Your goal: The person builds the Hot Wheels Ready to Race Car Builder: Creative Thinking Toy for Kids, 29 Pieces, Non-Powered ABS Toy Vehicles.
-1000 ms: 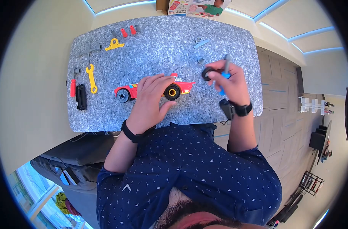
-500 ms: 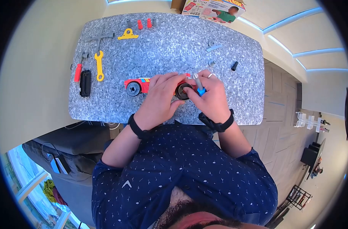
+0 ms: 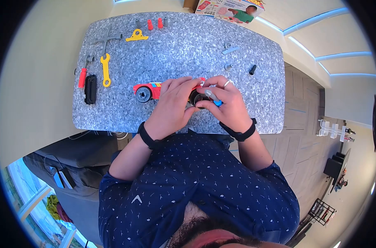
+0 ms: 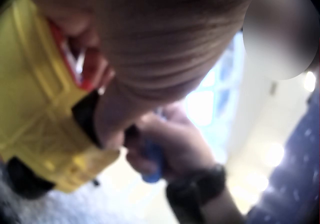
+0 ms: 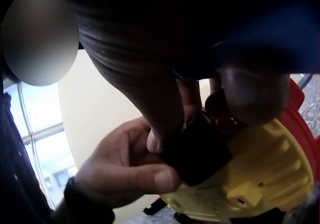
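A red toy car (image 3: pixel 155 91) lies on its side on the table, its yellow underside (image 4: pixel 42 99) facing the person. A grey-hubbed wheel (image 3: pixel 143 94) shows at its left end. My left hand (image 3: pixel 173 98) grips the car body near the other end, thumb against the black tire (image 5: pixel 197 149). With finger and thumb, my right hand (image 3: pixel 228 103) pinches that tire at the car's right-end wheel position. A toy screwdriver with a blue handle (image 3: pixel 217 103) and grey shaft is also held in the right hand. Fingers partly cover the wheel.
Left on the table lie a yellow wrench (image 3: pixel 106 71), a grey cross-shaped tool (image 3: pixel 107 40), a red-handled tool (image 3: pixel 82 78) and a black part (image 3: pixel 90 89). A yellow part (image 3: pixel 137 36) lies farther back. At right are a light-grey part (image 3: pixel 230 50) and a small black piece (image 3: pixel 252 69).
The right hand has carried the tire leftward from the table's right side onto the car's wheel position. Since then its screwdriver has tipped lower. The left hand stays on the car.
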Available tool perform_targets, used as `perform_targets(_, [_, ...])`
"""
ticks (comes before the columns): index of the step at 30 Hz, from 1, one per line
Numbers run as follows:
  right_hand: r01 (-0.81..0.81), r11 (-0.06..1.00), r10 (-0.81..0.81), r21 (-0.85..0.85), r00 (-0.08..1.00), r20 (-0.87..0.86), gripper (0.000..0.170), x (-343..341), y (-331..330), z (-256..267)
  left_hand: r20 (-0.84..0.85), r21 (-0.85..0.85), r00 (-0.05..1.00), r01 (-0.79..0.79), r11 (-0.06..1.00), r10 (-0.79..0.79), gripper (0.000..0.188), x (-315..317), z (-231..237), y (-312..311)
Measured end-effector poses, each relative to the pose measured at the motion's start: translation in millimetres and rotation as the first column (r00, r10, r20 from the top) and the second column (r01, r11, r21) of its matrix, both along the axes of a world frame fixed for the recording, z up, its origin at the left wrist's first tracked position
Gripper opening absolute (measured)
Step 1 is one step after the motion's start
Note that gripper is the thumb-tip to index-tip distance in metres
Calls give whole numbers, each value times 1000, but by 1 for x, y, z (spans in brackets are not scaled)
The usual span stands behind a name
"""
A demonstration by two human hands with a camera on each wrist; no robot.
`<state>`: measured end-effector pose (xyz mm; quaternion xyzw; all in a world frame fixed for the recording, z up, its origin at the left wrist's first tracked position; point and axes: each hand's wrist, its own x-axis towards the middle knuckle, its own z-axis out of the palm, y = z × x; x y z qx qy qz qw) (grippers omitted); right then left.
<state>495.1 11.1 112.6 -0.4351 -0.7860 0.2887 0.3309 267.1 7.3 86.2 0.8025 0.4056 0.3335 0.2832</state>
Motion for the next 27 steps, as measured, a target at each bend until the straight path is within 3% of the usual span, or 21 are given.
perform_targets(7, [66, 996, -71, 65, 995, 71, 26, -8, 0, -2, 0, -14, 1000, -11, 1000, 11, 78, 1, 0, -1])
perform_targets(10, [32, 991, -39, 128, 997, 59, 26, -17, 1, -4, -9, 5, 1000, -20, 1000, 20, 77, 1, -4, -2])
perform_targets(13, [-4, 997, -2, 76, 998, 68, 26, -13, 4, -6, -4, -14, 1000, -17, 1000, 17, 78, 1, -2, -3])
perform_targets(16, [-92, 980, 79, 176, 994, 81, 28, -5, 9, -10, 3, -28, 1000, -12, 1000, 12, 79, 1, 0, -3])
perform_targets(19, [-55, 998, 53, -30, 997, -57, 33, -2, 1, 0, 19, 28, 1000, -23, 999, 22, 78, 2, -3, -1])
perform_targets(22, [-39, 999, 39, -3, 999, 27, 41, 8, -2, -3, -3, -14, 1000, -3, 1000, 3, 79, 1, 1, 0])
perform_targets(25, [65, 991, -64, -115, 998, 12, 47, 2, -4, 6, -8, -22, 1000, -4, 1000, 4, 78, 1, -1, 0])
perform_targets(27, [38, 992, -41, -122, 999, -26, 49, 4, -4, 0, 0, -38, 1000, 1, 999, -1, 78, 0, 1, 0])
